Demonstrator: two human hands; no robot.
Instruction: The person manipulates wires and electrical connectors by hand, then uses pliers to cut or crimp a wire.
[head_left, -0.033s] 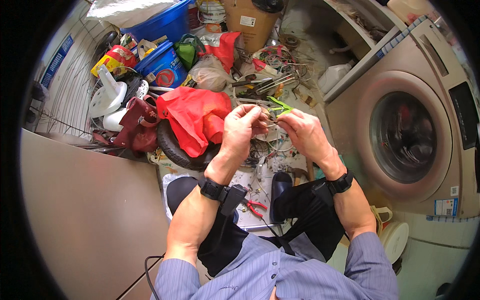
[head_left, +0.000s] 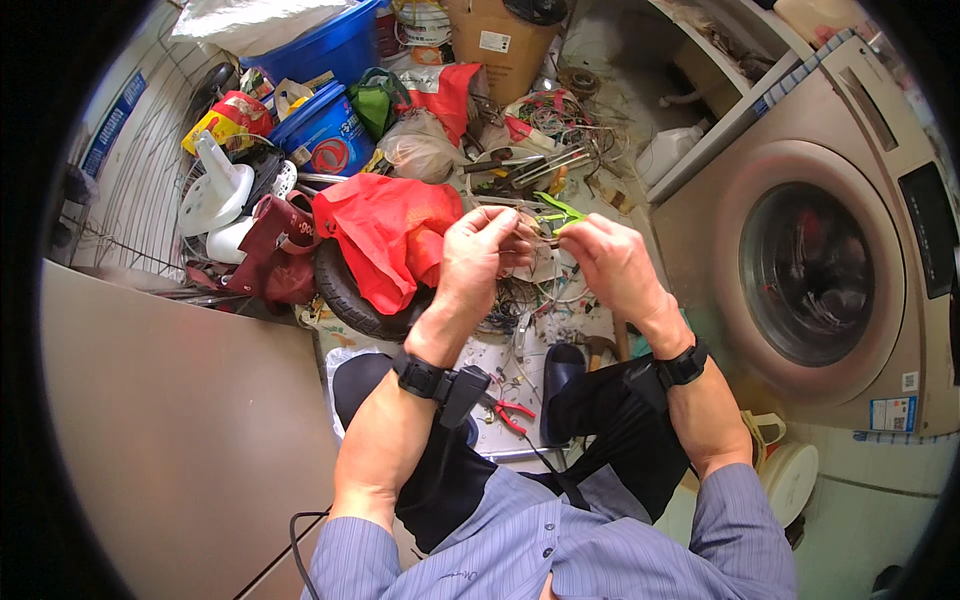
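left hand (head_left: 478, 252) grip pinching wire (head_left: 535, 238) | right hand (head_left: 612, 262) grip pinching same wire, green tool (head_left: 558, 212) just above

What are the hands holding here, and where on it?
Both hands, left hand and right hand, pinch a thin wire piece between fingertips, near its ends; exact grip unclear.

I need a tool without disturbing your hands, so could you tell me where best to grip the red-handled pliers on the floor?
Take the red-handled pliers by the two red handles, coming from above: they lie flat between the knees, handles splayed slightly.
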